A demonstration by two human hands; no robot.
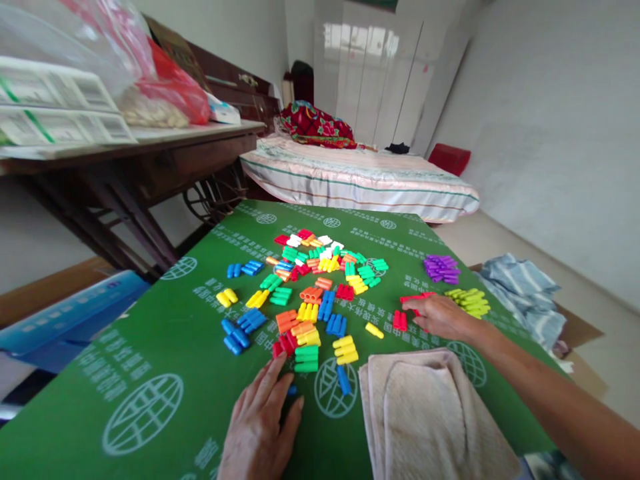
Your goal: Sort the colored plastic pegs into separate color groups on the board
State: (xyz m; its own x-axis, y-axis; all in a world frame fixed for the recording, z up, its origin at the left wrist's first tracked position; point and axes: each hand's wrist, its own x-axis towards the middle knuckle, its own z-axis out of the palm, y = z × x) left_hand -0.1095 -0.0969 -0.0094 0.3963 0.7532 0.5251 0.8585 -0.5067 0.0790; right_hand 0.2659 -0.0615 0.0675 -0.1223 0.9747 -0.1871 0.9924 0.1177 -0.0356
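Observation:
My left hand lies low on the green board, fingers stretched out, with its index fingertip touching a red group of plastic tube-shaped pieces. A blue piece shows partly beside its fingers. Over on the right, my right hand rests above red pieces, fingers extended and touching some of them; part of the red group is hidden under the palm. Between the hands lie green pieces, yellow pieces, a blue piece and a lone yellow piece.
Mixed coloured pieces spread across the green board. Purple pieces and yellow-green pieces form piles at the right. A folded beige towel lies in front. Beyond are a bed and a side table with bags.

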